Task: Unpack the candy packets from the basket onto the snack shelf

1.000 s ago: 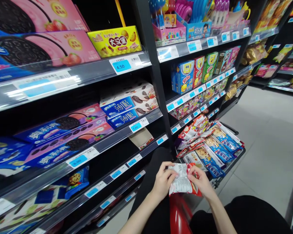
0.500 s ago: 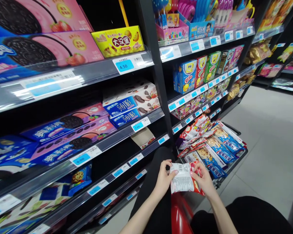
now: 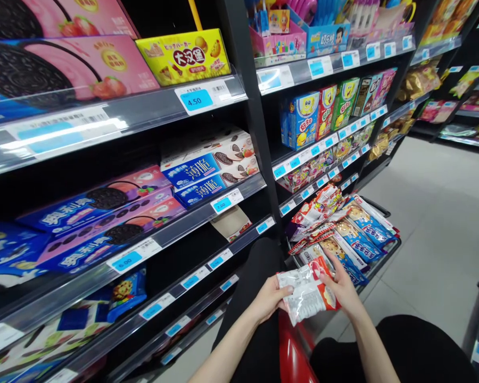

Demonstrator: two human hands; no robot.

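Note:
Between my two hands is a silver and red snack packet (image 3: 306, 295), tilted, with small print on the face toward me. My left hand (image 3: 272, 299) grips its left edge, thumb on top and fingers underneath. On the right side, my right hand (image 3: 341, 287) holds the packet with the thumb over its red part. Just beyond, a cart basket (image 3: 389, 252) carries several blue cookie packets (image 3: 353, 242) in a row. Red and white snack bags (image 3: 317, 207) are heaped at its left side.
Shelves with price tags (image 3: 226, 201) run along my left, holding pink cookie boxes (image 3: 115, 64), a yellow box (image 3: 186, 56) and thin white-blue boxes (image 3: 199, 170). Small cartons (image 3: 303, 119) stand further along. Something glossy red (image 3: 295, 354) is between my legs. Grey floor tiles (image 3: 427, 213) lie to the right.
The packet has tilted, its right end higher. My left hand has shifted its hold lower on the edge, and the fingers of my right hand have stretched out behind the packet.

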